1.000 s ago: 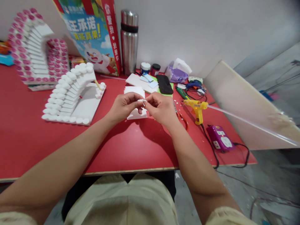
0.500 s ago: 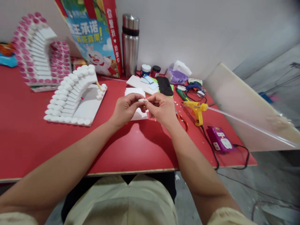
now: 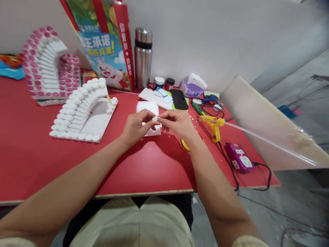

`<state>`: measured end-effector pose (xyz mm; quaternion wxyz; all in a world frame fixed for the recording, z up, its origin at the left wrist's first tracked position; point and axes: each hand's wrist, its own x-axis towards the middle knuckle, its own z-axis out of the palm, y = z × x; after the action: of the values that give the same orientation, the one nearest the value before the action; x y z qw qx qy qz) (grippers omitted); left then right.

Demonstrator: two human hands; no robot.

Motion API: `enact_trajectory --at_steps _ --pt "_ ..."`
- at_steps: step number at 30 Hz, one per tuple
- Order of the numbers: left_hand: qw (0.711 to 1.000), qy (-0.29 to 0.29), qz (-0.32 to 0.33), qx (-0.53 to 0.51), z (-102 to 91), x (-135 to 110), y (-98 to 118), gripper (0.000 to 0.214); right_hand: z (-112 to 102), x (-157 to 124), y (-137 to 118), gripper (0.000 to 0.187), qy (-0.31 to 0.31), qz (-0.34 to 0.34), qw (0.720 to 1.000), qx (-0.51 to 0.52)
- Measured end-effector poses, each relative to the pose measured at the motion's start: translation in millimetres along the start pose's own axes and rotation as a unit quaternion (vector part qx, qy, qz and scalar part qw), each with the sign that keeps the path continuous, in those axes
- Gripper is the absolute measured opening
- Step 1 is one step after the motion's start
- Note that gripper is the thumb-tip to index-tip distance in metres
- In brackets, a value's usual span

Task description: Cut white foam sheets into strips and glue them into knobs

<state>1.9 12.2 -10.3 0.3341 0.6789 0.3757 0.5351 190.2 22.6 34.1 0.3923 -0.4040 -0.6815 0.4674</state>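
Both hands meet above the middle of the red table [image 3: 38, 154]. My left hand [image 3: 136, 126] and my right hand [image 3: 177, 123] pinch a small white foam piece [image 3: 155, 118] between their fingertips. Under them lies a stack of white foam sheets [image 3: 147, 108]. A white foam staircase model [image 3: 83, 109] edged with round white foam pieces stands to the left of my left hand. Behind it is a similar model with pink round pieces [image 3: 48, 65]. A yellow glue gun [image 3: 213, 124] with a long clear glue stick stands just right of my right hand.
At the back stand a colourful bag [image 3: 105, 44], a steel flask [image 3: 143, 58], two small jars [image 3: 163, 83], a black case [image 3: 179, 99] and a purple tissue pack [image 3: 192, 87]. A purple power strip [image 3: 239, 157] with black cable lies right. A beige board [image 3: 267, 120] leans off the table's right end.
Both hands stay pinched together on the small foam piece and sit slightly lower in view. The camera has tilted a little, and a yellow edge now shows under my right wrist.
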Motion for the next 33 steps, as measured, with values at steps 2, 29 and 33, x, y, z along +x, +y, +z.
enact_trajectory --at_steps 2,29,33 --pt "1.000 -0.004 0.001 0.005 -0.3 0 0 0.027 0 0 1 0.026 0.001 0.008 1.000 0.012" --pt "0.994 0.000 0.003 0.105 -0.1 3 -2 0.014 0 8 18 0.025 0.002 0.044 0.998 0.043" --pt "0.998 0.009 -0.067 0.000 2.4 5 0 0.020 1 8 19 0.021 0.015 0.028 0.999 0.012"
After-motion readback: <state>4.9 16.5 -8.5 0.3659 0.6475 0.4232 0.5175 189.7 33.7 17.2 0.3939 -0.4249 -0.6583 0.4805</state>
